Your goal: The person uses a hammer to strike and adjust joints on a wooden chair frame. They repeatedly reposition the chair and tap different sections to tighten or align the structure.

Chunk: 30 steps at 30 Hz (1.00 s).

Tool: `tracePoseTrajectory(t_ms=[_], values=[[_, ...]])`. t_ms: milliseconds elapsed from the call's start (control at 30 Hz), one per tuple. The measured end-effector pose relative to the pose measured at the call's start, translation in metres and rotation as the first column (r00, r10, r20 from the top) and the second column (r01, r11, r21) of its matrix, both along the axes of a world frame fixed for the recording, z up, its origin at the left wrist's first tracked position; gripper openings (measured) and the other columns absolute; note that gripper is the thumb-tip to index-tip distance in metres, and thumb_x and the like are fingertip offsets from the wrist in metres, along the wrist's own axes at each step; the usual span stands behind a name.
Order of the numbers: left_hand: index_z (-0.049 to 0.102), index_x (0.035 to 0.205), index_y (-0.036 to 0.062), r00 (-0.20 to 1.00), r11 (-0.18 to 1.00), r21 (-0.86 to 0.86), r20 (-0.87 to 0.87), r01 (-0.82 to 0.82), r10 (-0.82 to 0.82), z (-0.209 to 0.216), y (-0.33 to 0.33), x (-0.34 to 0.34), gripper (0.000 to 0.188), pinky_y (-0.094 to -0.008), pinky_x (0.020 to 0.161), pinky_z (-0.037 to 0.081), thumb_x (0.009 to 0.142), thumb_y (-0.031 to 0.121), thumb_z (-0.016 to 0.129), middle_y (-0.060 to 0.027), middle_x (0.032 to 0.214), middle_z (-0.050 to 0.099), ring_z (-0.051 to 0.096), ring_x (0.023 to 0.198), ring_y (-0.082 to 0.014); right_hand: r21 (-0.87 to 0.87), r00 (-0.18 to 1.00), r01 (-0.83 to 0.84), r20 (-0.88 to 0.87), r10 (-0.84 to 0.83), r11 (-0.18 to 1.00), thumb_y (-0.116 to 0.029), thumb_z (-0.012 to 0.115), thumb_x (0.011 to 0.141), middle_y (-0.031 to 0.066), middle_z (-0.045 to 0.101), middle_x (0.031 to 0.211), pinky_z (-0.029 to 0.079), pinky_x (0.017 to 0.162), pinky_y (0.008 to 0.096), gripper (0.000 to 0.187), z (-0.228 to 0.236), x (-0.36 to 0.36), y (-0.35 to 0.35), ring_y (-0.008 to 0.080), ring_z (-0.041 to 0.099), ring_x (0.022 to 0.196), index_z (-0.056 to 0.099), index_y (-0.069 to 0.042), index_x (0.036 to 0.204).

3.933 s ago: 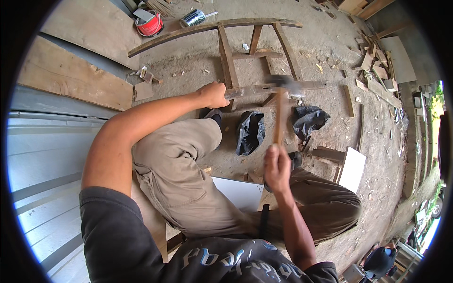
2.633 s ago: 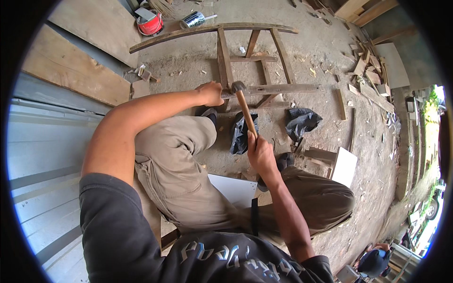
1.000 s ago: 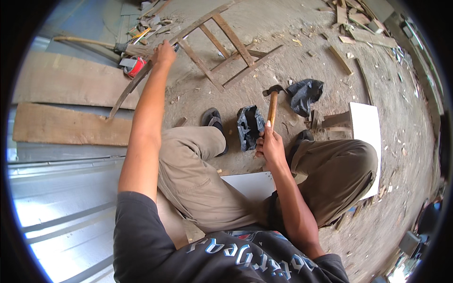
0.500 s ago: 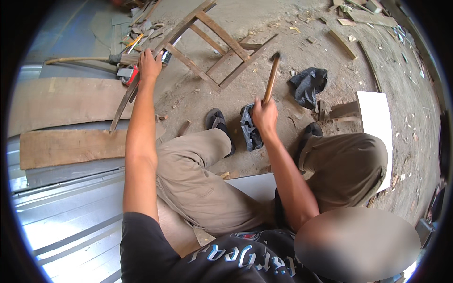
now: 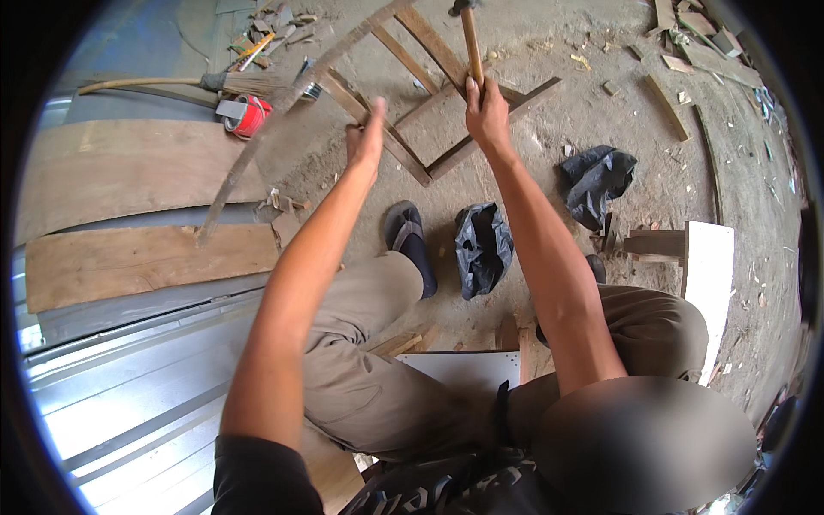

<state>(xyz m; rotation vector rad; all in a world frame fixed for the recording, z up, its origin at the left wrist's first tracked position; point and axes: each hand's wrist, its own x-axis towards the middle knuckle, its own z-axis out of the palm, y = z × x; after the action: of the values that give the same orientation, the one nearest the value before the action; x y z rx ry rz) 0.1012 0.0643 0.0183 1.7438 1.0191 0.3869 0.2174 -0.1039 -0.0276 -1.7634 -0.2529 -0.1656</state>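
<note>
In front of me stands a wooden frame (image 5: 433, 50), like a small chair or stool frame, with long side pieces and crosspieces. Its long left side piece (image 5: 257, 159) is smeared by motion and reaches down over the boards. My left hand (image 5: 366, 146) is beside the near crosspiece (image 5: 403, 156), fingers apart and partly outstretched; whether it touches the wood I cannot tell. Wrapped around the wooden handle of a hammer (image 5: 471, 43) is my right hand (image 5: 489, 116). The hammer points away from me, its dark head at the top edge, over the frame's far right part.
Black plastic bags (image 5: 483, 251) lie between my feet and farther right. Wide boards (image 5: 146, 266) lie at the left, near a broom (image 5: 245, 83) and a red tape roll (image 5: 249, 116). A white panel (image 5: 708, 283) is at the right. Wood scraps (image 5: 665, 107) litter the dirt floor.
My left hand has let go of the long side piece and moved right to the near crosspiece. My right hand has carried the hammer forward over the frame. The long side piece is now blurred.
</note>
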Motion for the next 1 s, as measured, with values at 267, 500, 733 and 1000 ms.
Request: tracePoseTrajectory(t_ms=[267,500,733,1000], values=[[0.043,0.106,0.0020,0.934,0.891,-0.430,0.236,-0.148,0.269,0.010,-0.029,0.029,0.066,-0.0279,0.042,0.042,0.081,0.056,0.072,-0.0071,0.078,0.050,0.048,0.053,-0.0132,-0.071,0.991,0.130,-0.023,-0.132,0.989,-0.032,0.050,0.099,0.0310,0.063,0.084,0.048,0.071,0.0522,0.037,0.001,0.012,-0.007,0.0486,0.063,0.081,0.052,0.004,0.101],[0.058,0.105,0.0096,0.889,0.933,-0.359,0.428,0.000,0.165,0.115,-0.044,0.048,0.049,-0.0298,0.048,0.043,0.085,0.054,0.067,-0.0034,0.070,0.055,0.050,0.051,-0.0152,-0.033,0.981,0.179,-0.072,-0.181,0.983,-0.030,0.051,0.097,0.0295,0.064,0.083,0.049,0.071,0.0490,0.039,0.083,0.016,-0.025,0.0461,0.065,0.080,0.055,0.008,0.096],[0.038,0.130,-0.0049,0.841,0.934,-0.069,0.463,0.349,-0.281,0.186,-0.083,0.043,0.051,-0.0336,0.061,0.053,0.088,0.009,0.065,-0.0181,0.088,0.064,0.063,0.064,-0.0201,0.276,0.876,0.182,-0.482,-0.028,0.944,-0.032,0.049,0.100,0.0113,0.060,0.069,0.045,0.052,0.0373,0.042,0.096,-0.018,-0.048,0.0196,0.057,0.058,0.058,0.006,0.087],[0.038,0.136,-0.0017,0.908,0.925,-0.096,0.250,0.368,-0.335,0.114,-0.095,0.063,0.058,-0.0334,0.057,0.054,0.085,0.001,0.068,-0.0161,0.095,0.065,0.065,0.067,-0.0203,0.394,0.743,0.184,-0.656,0.135,0.901,-0.035,0.051,0.100,0.0070,0.058,0.069,0.043,0.048,0.0343,0.037,-0.037,-0.026,-0.032,0.0183,0.055,0.054,0.056,0.000,0.090]])
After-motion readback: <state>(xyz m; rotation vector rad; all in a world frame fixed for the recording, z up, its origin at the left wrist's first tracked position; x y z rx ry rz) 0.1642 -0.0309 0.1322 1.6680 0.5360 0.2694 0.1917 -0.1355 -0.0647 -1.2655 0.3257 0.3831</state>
